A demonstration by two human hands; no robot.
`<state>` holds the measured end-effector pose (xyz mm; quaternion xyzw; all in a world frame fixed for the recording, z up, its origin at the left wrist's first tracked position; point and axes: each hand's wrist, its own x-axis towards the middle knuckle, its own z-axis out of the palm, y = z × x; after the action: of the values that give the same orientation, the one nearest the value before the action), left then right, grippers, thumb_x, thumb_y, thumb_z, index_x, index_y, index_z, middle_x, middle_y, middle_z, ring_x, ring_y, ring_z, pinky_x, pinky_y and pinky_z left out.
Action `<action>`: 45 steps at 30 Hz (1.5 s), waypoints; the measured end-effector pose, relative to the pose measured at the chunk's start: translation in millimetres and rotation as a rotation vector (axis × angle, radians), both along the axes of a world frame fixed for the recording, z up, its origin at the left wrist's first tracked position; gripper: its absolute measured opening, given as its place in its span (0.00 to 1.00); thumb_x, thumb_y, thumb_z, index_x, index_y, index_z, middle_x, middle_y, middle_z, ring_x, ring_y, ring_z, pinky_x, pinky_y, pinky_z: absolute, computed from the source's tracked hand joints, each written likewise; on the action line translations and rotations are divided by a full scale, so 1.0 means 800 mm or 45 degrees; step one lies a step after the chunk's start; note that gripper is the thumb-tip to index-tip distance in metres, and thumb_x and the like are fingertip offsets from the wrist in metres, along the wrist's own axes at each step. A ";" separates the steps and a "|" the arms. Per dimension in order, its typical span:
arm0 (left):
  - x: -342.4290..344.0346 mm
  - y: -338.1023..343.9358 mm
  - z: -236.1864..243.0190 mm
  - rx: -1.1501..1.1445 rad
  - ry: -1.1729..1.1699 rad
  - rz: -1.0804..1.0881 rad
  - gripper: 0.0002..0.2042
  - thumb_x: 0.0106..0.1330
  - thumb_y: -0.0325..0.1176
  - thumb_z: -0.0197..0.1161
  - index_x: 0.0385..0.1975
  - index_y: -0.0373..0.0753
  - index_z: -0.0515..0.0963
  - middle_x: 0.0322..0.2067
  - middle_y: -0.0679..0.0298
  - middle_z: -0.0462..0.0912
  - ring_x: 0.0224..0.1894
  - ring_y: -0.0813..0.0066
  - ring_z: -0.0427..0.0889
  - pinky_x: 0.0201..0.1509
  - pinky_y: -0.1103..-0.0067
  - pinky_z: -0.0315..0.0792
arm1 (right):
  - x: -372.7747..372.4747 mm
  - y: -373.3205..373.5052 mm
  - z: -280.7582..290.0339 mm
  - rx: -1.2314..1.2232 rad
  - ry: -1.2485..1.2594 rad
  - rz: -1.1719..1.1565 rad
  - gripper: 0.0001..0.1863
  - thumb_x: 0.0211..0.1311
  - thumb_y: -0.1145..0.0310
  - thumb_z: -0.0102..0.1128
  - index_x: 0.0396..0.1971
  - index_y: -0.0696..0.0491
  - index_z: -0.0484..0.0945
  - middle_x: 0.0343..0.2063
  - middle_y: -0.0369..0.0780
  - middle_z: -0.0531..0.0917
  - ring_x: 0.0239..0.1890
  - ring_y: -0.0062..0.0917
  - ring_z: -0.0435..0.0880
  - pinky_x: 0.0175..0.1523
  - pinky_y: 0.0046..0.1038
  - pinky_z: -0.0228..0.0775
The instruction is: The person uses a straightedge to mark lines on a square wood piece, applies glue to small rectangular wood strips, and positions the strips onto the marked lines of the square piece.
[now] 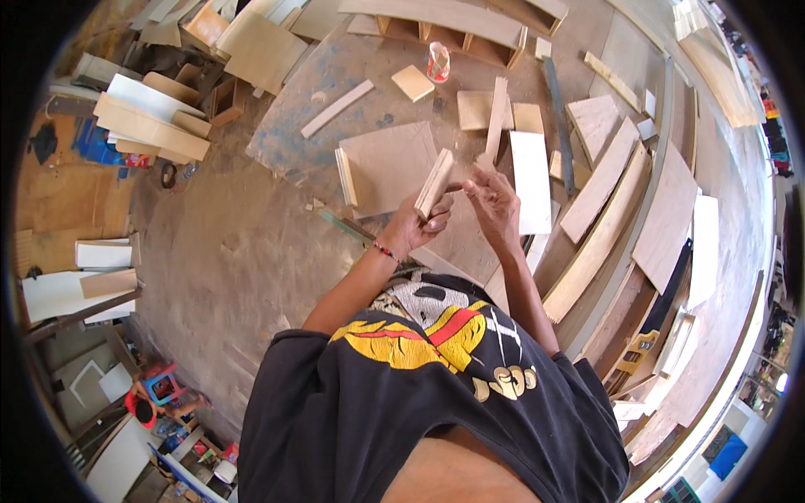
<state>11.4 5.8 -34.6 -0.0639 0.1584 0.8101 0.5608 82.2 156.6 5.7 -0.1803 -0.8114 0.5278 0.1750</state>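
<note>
My left hand (412, 225) is wrapped around a short bundle of pale wood strips (435, 183), tilted up and to the right. Close beside it is my right hand (495, 208), slightly smeared by motion, its thumb and fingertips drawn together near a small brownish bit between the hands. What that bit is, I cannot make out. Beyond the hands lies a square wooden board (381, 163) with another short wood piece (346, 177) at its left edge. A long white board (532, 183) is just right of my right hand.
A white-and-red cup (438, 63) and a small square block (412, 84) stand farther ahead, before a wooden compartment frame (453, 38). Long planks (599, 235) crowd the right side. Board offcuts (155, 126) are piled at left. A person (147, 407) is at the lower left.
</note>
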 end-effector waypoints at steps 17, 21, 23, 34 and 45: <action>-0.082 0.017 -0.025 -0.808 0.553 0.607 0.18 0.71 0.45 0.41 0.43 0.38 0.72 0.33 0.64 0.79 0.32 0.76 0.79 0.34 0.81 0.75 | -0.267 0.063 -0.010 0.645 0.109 0.011 0.12 0.54 0.67 0.57 0.38 0.50 0.80 0.33 0.43 0.82 0.35 0.37 0.80 0.41 0.32 0.71; -0.103 0.025 0.002 -0.378 0.486 0.612 0.21 0.71 0.47 0.37 0.52 0.37 0.66 0.41 0.61 0.77 0.43 0.69 0.78 0.47 0.70 0.75 | -0.244 0.063 -0.009 0.618 0.152 -0.003 0.07 0.55 0.69 0.56 0.32 0.52 0.81 0.30 0.45 0.81 0.32 0.38 0.80 0.37 0.32 0.71; -0.118 0.044 0.012 -0.255 0.327 0.635 0.22 0.70 0.48 0.36 0.54 0.39 0.64 0.43 0.60 0.77 0.44 0.64 0.78 0.49 0.64 0.75 | -0.233 0.065 -0.020 0.621 0.169 -0.026 0.08 0.54 0.67 0.57 0.33 0.51 0.81 0.25 0.46 0.79 0.29 0.40 0.79 0.32 0.35 0.70; -0.187 0.087 -0.019 0.219 0.211 0.405 0.22 0.70 0.51 0.32 0.52 0.45 0.65 0.43 0.64 0.77 0.43 0.57 0.79 0.47 0.55 0.74 | -0.205 0.060 -0.004 0.323 0.164 0.123 0.08 0.55 0.70 0.56 0.33 0.55 0.80 0.30 0.47 0.80 0.32 0.40 0.80 0.36 0.34 0.72; -0.200 0.102 -0.039 0.261 -0.034 0.464 0.23 0.68 0.51 0.39 0.48 0.37 0.68 0.41 0.54 0.77 0.37 0.56 0.79 0.47 0.58 0.73 | -0.198 0.068 0.006 0.478 0.230 0.207 0.06 0.54 0.72 0.57 0.32 0.54 0.80 0.27 0.45 0.80 0.29 0.37 0.81 0.33 0.30 0.71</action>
<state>-148.2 87.4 -66.1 -0.0448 0.0536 0.9092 0.4106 -76.0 211.0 10.4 -0.0307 -0.8883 0.3937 0.2344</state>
